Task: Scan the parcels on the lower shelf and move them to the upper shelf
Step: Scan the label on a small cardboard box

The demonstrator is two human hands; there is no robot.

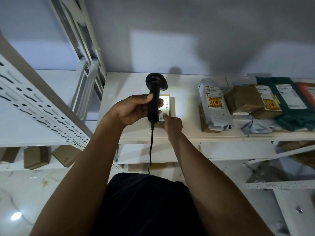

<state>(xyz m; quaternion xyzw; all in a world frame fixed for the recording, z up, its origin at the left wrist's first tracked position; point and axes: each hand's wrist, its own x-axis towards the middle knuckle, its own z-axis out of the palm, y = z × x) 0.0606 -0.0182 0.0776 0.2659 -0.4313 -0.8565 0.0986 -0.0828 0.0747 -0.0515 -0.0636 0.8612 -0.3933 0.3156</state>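
Overall: dim, bluish.
Brightest: scanner (154, 97) beam glaring on the parcel label (165, 106), centre frame.
Shadows: soft, on the upper wall (187, 40).
Glare: floor, lower left.
Edges: wide-angle bending.

Under your hands the white upper shelf (136, 82) carries a small cardboard box (167, 106); right of them lie grey, brown and green parcels (245, 103).

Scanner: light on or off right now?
On. The scanner in the left hand throws a bright patch over the small box's label and the shelf beside it.
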